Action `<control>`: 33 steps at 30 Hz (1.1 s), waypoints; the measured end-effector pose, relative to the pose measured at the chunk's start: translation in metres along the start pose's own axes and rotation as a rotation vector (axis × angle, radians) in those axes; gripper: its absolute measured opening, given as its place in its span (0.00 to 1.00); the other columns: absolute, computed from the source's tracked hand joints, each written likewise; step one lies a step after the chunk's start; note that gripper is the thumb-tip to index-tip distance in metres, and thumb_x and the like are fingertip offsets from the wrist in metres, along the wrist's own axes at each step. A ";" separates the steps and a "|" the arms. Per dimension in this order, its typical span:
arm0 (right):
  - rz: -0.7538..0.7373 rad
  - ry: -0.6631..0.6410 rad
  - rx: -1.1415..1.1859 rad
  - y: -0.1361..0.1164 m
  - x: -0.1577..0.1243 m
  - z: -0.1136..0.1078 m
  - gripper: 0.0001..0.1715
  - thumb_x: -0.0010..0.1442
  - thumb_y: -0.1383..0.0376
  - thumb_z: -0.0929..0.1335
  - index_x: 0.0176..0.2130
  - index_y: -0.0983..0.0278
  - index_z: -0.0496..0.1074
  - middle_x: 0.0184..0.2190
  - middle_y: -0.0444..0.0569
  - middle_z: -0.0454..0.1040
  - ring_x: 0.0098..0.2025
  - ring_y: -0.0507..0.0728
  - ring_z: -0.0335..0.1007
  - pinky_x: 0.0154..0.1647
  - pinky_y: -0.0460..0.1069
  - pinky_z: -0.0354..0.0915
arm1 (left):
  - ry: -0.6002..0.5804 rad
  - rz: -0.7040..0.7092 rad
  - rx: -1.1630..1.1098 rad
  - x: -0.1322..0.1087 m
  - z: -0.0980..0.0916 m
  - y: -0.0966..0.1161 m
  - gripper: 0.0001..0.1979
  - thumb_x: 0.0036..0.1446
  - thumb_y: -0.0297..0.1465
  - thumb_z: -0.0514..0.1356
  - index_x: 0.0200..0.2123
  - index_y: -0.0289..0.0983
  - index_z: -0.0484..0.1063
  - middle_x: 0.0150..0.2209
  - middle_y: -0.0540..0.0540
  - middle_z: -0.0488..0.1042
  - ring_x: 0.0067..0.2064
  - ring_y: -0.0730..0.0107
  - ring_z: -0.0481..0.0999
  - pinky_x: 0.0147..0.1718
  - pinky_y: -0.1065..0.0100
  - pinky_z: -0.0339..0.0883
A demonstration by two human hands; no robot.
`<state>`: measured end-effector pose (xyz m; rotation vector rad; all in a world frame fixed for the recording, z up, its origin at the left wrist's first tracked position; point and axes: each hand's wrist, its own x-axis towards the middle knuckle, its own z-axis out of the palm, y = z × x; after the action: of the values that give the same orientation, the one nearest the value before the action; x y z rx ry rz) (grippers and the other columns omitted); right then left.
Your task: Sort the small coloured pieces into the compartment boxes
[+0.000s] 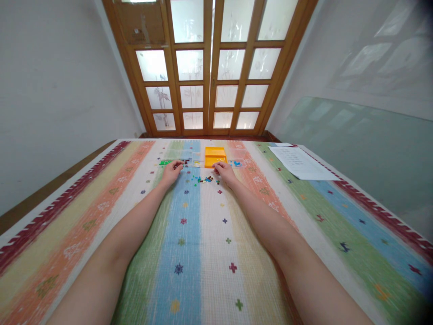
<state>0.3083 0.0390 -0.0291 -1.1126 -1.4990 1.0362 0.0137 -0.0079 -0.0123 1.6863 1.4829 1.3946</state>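
Note:
My left hand (172,171) is at the left clear plastic tray, by small green pieces (165,163) and dark red pieces (186,161). Its thumb and fingertips are drawn together; whatever they may hold is too small to make out. My right hand (224,172) is at the front edge of an orange-yellow compartment tray (215,151), also pinched, its contents unclear. Between and just below the hands lies a loose pile of tiny mixed-colour pieces (207,179). Yellow pieces (197,163) sit in the clear tray left of the orange-yellow one, and blue pieces (235,163) to its right.
A striped, patterned tablecloth (182,253) covers the table. White printed sheets (301,162) lie at the far right. Beyond the table's far edge stand wooden doors with glass panes (209,85). A glass panel (365,158) leans along the right wall.

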 end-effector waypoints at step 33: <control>0.007 0.011 -0.011 -0.012 -0.007 0.001 0.12 0.56 0.55 0.68 0.30 0.60 0.74 0.26 0.44 0.73 0.29 0.54 0.67 0.34 0.48 0.64 | 0.368 -0.237 -0.088 0.017 -0.035 -0.035 0.19 0.55 0.33 0.61 0.48 0.34 0.81 0.40 0.43 0.83 0.29 0.70 0.72 0.29 0.70 0.65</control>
<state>0.3060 0.0299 -0.0194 -1.1304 -1.4950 1.0256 -0.0344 0.0096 -0.0237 1.1977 1.7219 1.6692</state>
